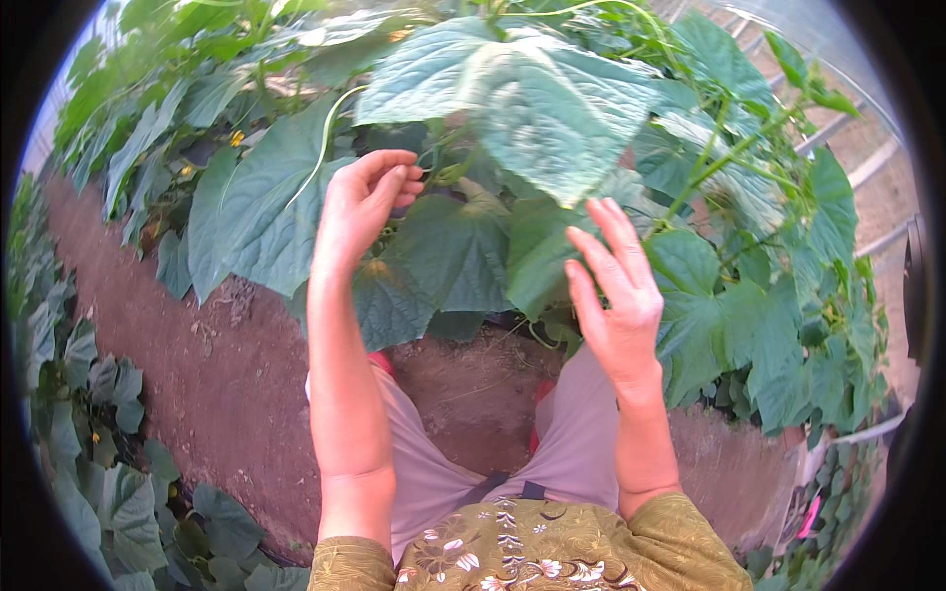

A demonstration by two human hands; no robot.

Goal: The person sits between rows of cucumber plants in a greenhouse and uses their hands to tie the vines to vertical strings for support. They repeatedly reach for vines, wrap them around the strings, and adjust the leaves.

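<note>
My left hand (366,196) is raised among broad-leaved vine plants that look like cucumbers. Its fingers are curled toward the thumb beside a thin green stem (447,173); whether they pinch anything is too small to tell. My right hand (617,295) has its fingers apart and holds nothing. Its fingertips are close to the tip of a large pale-green leaf (510,96) and to a darker leaf (543,251) below; contact is unclear. A pale curling tendril (325,137) hangs in front of a wide leaf (273,192) left of my left hand.
Bare brown soil (199,384) forms a path under me and to the left. Another row of vines (126,510) borders it at lower left. Yellow flowers (236,138) show among the leaves. Pale metal rails (876,162) stand at right. A thick stem (709,166) slants through the right-hand foliage.
</note>
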